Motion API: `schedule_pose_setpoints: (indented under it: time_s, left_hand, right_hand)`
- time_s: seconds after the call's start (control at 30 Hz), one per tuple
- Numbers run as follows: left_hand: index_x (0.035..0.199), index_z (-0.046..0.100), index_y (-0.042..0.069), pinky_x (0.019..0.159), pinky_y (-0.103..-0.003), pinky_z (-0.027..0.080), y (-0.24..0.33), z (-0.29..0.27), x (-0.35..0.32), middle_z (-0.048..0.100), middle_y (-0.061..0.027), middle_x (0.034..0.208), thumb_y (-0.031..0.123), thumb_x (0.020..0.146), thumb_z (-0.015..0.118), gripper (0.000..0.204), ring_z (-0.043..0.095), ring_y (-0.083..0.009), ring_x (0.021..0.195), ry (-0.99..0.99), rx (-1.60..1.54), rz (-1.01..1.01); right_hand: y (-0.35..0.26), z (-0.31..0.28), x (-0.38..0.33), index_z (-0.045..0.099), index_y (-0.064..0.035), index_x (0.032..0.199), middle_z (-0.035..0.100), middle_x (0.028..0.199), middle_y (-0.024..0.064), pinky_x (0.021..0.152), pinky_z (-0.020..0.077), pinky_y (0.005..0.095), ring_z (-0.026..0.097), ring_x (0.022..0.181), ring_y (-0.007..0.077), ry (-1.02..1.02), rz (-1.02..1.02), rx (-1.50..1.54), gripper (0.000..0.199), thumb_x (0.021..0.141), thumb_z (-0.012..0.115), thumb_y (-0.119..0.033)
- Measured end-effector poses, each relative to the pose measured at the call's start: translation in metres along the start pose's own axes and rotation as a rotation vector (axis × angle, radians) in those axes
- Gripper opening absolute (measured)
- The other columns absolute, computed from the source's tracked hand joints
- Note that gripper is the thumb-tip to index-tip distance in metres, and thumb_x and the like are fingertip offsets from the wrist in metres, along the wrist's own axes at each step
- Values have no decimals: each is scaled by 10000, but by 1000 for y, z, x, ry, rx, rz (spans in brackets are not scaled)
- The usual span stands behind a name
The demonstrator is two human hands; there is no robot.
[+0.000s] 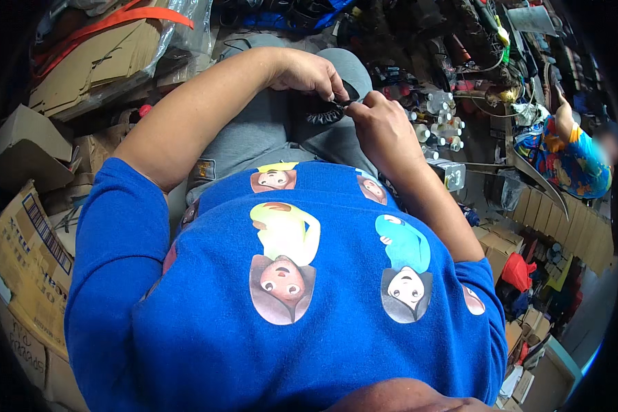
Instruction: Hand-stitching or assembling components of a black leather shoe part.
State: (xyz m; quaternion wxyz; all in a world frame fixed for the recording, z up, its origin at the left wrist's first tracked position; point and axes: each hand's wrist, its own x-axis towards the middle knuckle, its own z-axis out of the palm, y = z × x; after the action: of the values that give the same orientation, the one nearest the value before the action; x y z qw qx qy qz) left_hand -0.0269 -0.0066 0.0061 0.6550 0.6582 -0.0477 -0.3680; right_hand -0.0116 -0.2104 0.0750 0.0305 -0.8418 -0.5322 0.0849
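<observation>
Over my lap in grey trousers (237,147), both hands meet with bent fingers. My left hand (309,72) is closed in a pinch on a small black thing (325,115) with a row of pale, spiky strands along its lower edge. Its kind I cannot make out. Fingertips of my right hand (389,127) are closed on the right end of the same piece, close to the left fingertips. The fingers hide much of it.
Several small clear bottles (438,127) stand right of my right hand. A curved blade-like strip (539,178) lies beyond. Flattened cardboard (93,65) and boxes (31,144) crowd the left. Another person in a colourful shirt (577,161) is at the far right.
</observation>
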Motion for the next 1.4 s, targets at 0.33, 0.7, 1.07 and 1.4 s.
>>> schedule_pose_setpoints:
  time_s: [0.33,0.7,1.07,1.4]
  left_hand:
    - [989,631,-17,834,-277,487,2,1,2,663,-79,941,-40,745,629,245,618,-150,883,215,387,282]
    - [880,637,-4,763,-268,476,-11,-3,5,629,-44,837,25,743,658,141,594,-128,808,249,326,343]
    - [903,648,15,789,-261,463,-15,-4,1,622,-36,833,16,741,654,162,589,-127,831,264,263,369]
    - [924,653,47,732,-360,492,-7,14,-48,656,-147,857,165,792,640,178,643,-265,823,666,559,246]
  right_hand:
    - [33,13,24,698,-97,873,588,823,157,707,500,399,613,798,340,-13,-40,251,170,749,589,-52]
    - [37,1,31,694,-95,812,586,788,119,694,501,380,615,763,297,8,-3,261,114,701,689,-123]
    - [41,27,25,711,-81,849,615,801,92,684,494,322,622,764,227,-15,174,631,146,750,703,-188]
    - [54,26,6,634,-39,956,545,810,24,817,419,278,526,807,180,55,61,664,226,810,681,-204]
